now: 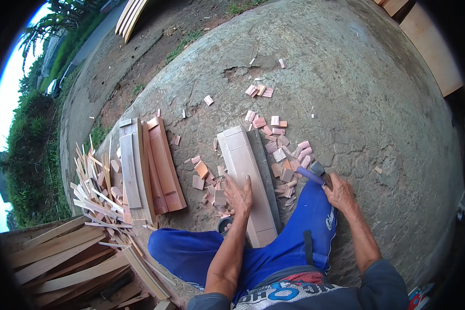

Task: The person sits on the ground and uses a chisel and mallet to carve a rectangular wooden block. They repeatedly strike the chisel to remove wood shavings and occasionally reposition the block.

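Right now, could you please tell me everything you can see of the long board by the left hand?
The long board looks like pale pinkish-brown wood, smooth-faced, with thin lines crossing near both ends. It lies lengthwise between the legs, beside a dark grey strip along its right side. The left hand appears to rest at its left edge.

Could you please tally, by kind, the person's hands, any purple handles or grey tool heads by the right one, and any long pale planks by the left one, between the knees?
Hands, left and right: 2
Purple handle: 1
Grey tool head: 1
Long pale plank: 1
Total: 5
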`<state>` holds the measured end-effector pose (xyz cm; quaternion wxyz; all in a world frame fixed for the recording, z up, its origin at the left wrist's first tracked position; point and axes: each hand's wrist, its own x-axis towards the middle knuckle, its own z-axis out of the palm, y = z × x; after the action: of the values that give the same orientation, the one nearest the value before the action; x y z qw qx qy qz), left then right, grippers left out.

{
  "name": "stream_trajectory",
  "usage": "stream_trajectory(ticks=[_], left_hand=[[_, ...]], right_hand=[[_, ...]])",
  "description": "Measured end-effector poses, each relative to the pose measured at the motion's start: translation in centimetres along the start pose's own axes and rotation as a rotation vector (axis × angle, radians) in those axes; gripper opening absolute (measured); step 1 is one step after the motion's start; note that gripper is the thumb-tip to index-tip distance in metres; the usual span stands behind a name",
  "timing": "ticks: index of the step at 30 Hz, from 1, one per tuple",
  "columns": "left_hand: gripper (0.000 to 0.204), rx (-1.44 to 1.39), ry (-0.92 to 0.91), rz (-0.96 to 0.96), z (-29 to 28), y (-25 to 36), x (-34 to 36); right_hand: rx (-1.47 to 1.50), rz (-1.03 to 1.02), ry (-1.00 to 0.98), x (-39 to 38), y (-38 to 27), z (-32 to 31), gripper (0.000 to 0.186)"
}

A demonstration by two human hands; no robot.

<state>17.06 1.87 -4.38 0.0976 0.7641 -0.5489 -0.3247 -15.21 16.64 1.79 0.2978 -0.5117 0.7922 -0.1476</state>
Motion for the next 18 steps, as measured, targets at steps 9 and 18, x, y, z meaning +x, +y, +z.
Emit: stream_trajectory(ticks=[9,18], left_hand=[[0.127,-0.212,-0.266,0.073,0.2,2.4,2.1],[0.099,-0.393,-0.260,0.193,-2.0,0.1,-1.7]], right_hand=[[0.019,0.030,-0.048,0.2,1.3,1.9,0.041],[0.037,0.045,-0.059,0.5,1.6,1.2,0.037]])
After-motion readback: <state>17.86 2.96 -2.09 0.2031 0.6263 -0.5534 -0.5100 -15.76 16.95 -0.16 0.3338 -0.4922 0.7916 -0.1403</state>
